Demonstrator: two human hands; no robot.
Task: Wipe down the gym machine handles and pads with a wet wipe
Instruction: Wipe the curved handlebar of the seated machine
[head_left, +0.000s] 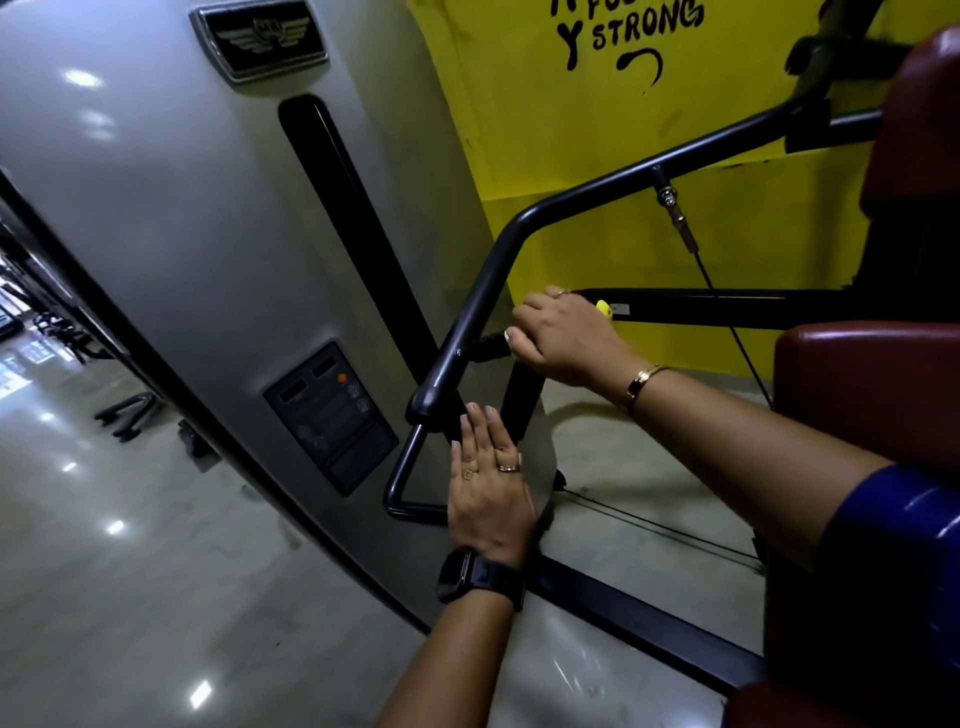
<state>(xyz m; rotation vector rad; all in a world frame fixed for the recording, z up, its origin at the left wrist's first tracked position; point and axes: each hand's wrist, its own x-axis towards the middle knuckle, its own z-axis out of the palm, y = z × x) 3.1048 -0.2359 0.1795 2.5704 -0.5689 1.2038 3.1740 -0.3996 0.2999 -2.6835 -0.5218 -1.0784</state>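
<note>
The machine's silver shroud (208, 260) fills the left, glossy floor (104, 571) open past its lower edge; the red pads (872, 374) stand at the right edge, a gap between them and the shroud. The black arm (571, 202) bends down through that gap, close along the shroud's edge; the right hand (566, 343) curls round its short handle (488, 347). The left hand (488, 488) lies just below, fingers straight, over the arm's lower loop; whether either of the hands covers a wipe cannot be told.

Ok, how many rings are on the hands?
3. On the left hand: a gold ring and a second ring. On the right hand, gripping the handle: a third ring. Its curled fingers may hide more.
</note>
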